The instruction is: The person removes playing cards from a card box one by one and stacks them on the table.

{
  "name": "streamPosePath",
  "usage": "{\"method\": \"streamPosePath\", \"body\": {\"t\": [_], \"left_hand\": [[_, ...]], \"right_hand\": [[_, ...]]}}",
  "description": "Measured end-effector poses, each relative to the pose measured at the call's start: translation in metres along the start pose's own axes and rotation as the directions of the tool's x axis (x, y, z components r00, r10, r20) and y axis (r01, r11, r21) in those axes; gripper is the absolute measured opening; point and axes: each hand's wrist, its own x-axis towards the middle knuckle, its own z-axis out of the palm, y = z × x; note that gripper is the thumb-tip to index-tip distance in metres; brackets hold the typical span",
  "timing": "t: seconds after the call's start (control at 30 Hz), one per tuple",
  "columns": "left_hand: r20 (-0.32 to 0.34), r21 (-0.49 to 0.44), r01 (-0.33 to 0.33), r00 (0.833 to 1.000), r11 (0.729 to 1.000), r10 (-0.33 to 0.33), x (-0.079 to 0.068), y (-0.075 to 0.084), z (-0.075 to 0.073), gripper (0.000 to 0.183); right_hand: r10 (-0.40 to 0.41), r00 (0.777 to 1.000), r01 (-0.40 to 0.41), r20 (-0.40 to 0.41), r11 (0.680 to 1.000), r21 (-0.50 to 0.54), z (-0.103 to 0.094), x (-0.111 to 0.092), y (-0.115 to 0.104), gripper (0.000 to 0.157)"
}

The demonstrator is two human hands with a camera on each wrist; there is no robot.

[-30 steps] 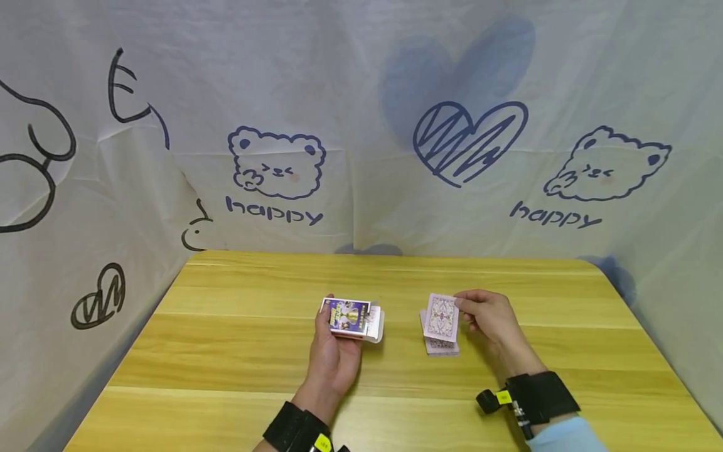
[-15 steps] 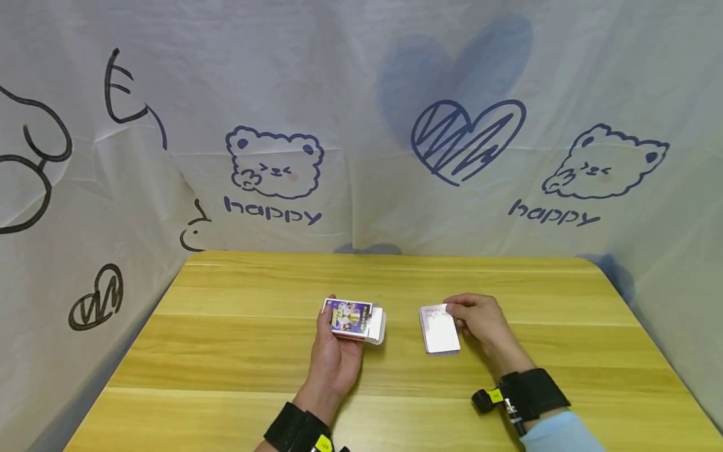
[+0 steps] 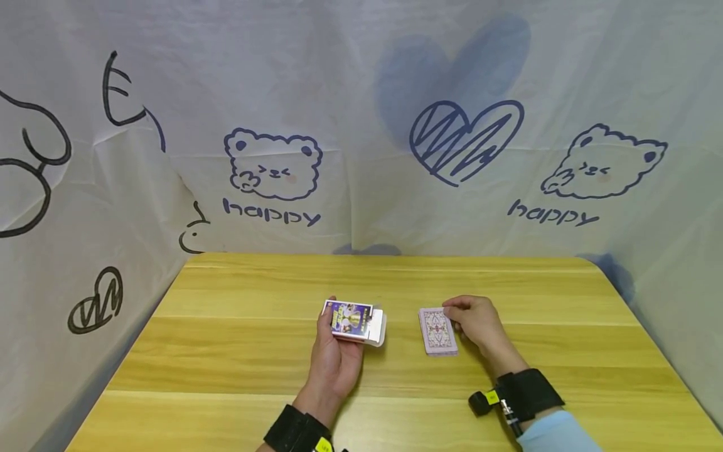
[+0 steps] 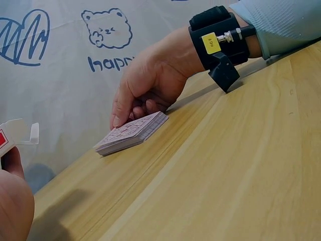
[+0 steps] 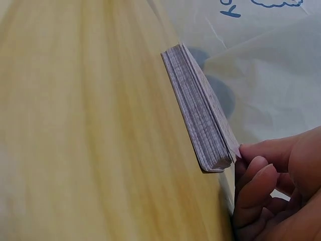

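My left hand (image 3: 337, 370) holds a purple-and-white playing card box (image 3: 349, 319), thumb along its near end and the open flap pointing right. To the right, a deck of playing cards (image 3: 438, 334) lies face down on the table, its backs patterned pink and white. My right hand (image 3: 480, 323) pinches the top card's far right corner between thumb and forefinger. In the right wrist view the deck (image 5: 198, 110) appears edge on, with the card corner at the fingertips. The left wrist view has the box (image 4: 15, 131) only partly in frame.
The wooden table (image 3: 237, 376) has a light, striped grain. White cloth (image 3: 361, 94) with drawn bears and hearts hangs behind it and along both sides. Each wrist wears a black strap (image 3: 531, 394) with a small camera.
The card in the right hand, raised and tilted over the deck a second ago, has come down flat onto it. The right hand moved slightly left and lower. The left hand and box barely moved.
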Motion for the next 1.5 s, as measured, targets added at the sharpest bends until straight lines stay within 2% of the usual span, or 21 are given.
{"method": "streamPosePath", "body": {"t": [0.33, 0.67, 0.83, 1.13, 1.33, 1.4, 1.5], "left_hand": [[0.01, 0.009, -0.006, 1.0, 1.0, 0.006, 0.0, 0.0, 0.0, 0.056], [0.011, 0.0, -0.006, 1.0, 1.0, 0.006, 0.0, 0.0, 0.0, 0.051], [0.02, 0.001, -0.007, 1.0, 1.0, 0.007, 0.0, 0.001, 0.0, 0.055], [0.019, 0.006, -0.012, 1.0, 1.0, 0.012, 0.0, 0.0, 0.0, 0.054], [0.011, 0.03, -0.007, 1.0, 1.0, 0.006, 0.0, -0.001, -0.001, 0.059], [0.007, 0.042, -0.002, 1.0, 0.999, 0.002, -0.001, -0.001, -0.001, 0.06], [0.009, 0.043, -0.001, 1.0, 0.999, 0.001, 0.0, 0.0, -0.001, 0.059]], "right_hand": [[-0.027, 1.0, 0.025, -0.016, 0.995, -0.098, 0.002, -0.001, -0.001, 0.014], [-0.032, 0.999, 0.027, -0.031, 0.991, -0.129, 0.002, 0.0, 0.001, 0.014], [-0.03, 0.999, 0.025, -0.037, 0.991, -0.133, 0.002, -0.001, 0.001, 0.016], [-0.029, 0.998, 0.025, -0.052, 0.996, -0.083, -0.001, -0.004, -0.003, 0.019], [-0.105, 0.988, 0.092, -0.116, 0.989, -0.115, 0.0, -0.015, -0.014, 0.023], [-0.125, 0.986, 0.115, -0.114, 0.989, -0.089, 0.003, -0.022, -0.022, 0.024], [-0.131, 0.989, 0.133, -0.071, 0.991, 0.015, 0.01, -0.034, -0.039, 0.024]]}}
